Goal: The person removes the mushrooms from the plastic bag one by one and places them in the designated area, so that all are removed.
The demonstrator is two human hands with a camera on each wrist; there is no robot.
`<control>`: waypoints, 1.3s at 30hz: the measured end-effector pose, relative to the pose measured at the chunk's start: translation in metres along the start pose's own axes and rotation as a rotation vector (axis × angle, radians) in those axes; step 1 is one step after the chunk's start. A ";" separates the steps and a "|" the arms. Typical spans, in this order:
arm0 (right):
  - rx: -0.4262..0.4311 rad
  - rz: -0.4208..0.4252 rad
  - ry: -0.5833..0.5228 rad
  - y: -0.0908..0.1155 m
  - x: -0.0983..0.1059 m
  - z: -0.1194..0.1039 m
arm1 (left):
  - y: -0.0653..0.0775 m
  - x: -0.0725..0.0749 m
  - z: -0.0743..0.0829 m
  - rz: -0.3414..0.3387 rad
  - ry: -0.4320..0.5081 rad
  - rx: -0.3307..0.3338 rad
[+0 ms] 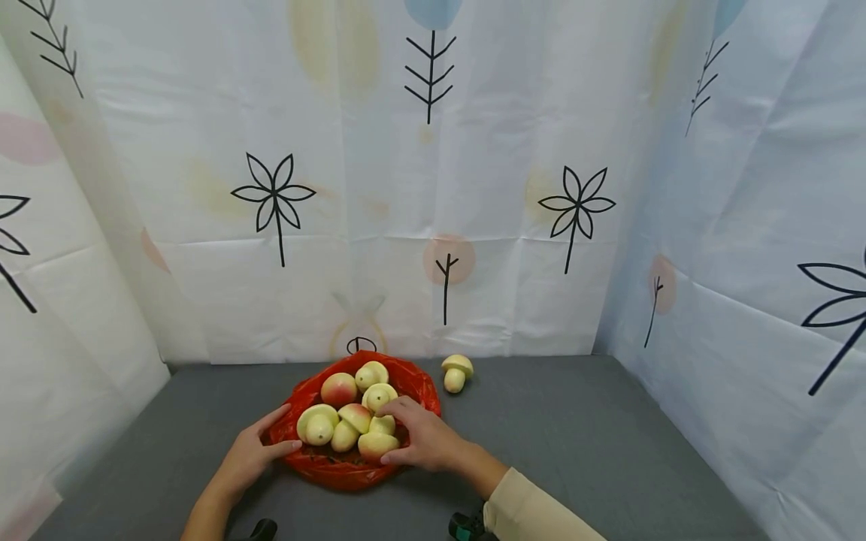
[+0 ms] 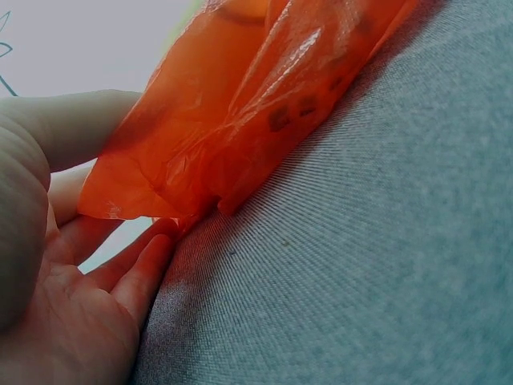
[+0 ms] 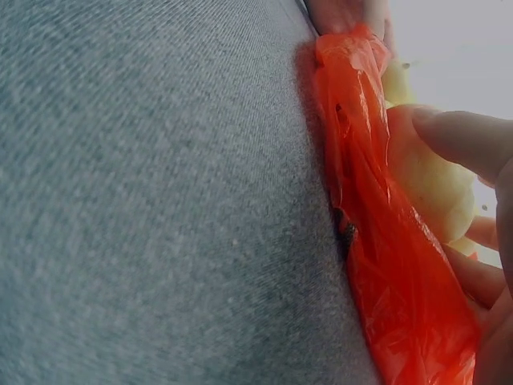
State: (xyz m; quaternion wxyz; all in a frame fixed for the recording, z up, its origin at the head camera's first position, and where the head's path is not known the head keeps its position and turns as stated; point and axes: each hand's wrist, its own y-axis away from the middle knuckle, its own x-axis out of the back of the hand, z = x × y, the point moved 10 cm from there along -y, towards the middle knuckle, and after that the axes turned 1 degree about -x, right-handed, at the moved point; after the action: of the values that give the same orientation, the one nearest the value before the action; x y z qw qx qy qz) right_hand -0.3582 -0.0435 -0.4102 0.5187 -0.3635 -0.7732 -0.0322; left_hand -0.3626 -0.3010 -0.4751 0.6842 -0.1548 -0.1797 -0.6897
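A red plastic bag [image 1: 338, 475] lies spread open on the grey tabletop, holding several pale yellow mushrooms, some with pink-flushed caps, and a pink-and-yellow round piece [image 1: 339, 390]. My left hand [image 1: 246, 456] holds the bag's left edge; in the left wrist view the red film [image 2: 192, 136] passes between thumb and fingers. At the bag's right side, my right hand [image 1: 429, 439] grips a mushroom with a pink-yellow cap [image 1: 376, 446]. The thumb presses that cap [image 3: 429, 176] in the right wrist view, with the other fingers partly hidden behind it.
One more mushroom [image 1: 456, 373] sits outside the bag, behind and to its right. White patterned cloth [image 1: 379, 188] hangs along the back and both sides of the grey tabletop [image 1: 575, 436].
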 end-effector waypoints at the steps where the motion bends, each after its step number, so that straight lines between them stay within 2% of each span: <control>1: 0.004 -0.006 -0.001 -0.001 -0.001 -0.001 | 0.000 0.000 0.000 0.000 0.000 -0.003; 7: 0.021 -0.031 0.018 -0.003 -0.004 -0.005 | 0.001 0.000 0.000 0.002 0.000 0.003; 16: 0.024 0.025 0.048 -0.002 0.002 -0.004 | 0.001 0.000 0.001 0.000 -0.017 0.005; 22: -0.004 0.054 0.072 -0.001 0.005 -0.003 | 0.001 0.001 0.001 0.002 -0.023 0.010; 29: -0.067 0.029 0.086 0.001 0.001 0.002 | 0.002 0.001 0.002 0.000 -0.024 0.009; 33: -0.060 0.032 0.113 0.000 0.001 0.001 | 0.001 0.001 0.001 -0.001 -0.016 0.011; 39: -0.085 0.025 0.079 -0.001 -0.002 0.005 | 0.001 0.001 0.002 -0.003 -0.012 0.012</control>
State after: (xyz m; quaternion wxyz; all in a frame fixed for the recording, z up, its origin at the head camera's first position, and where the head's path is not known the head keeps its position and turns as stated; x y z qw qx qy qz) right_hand -0.3629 -0.0430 -0.4136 0.5333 -0.3931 -0.7455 -0.0729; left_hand -0.3614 -0.3004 -0.4727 0.6829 -0.1543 -0.1881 -0.6888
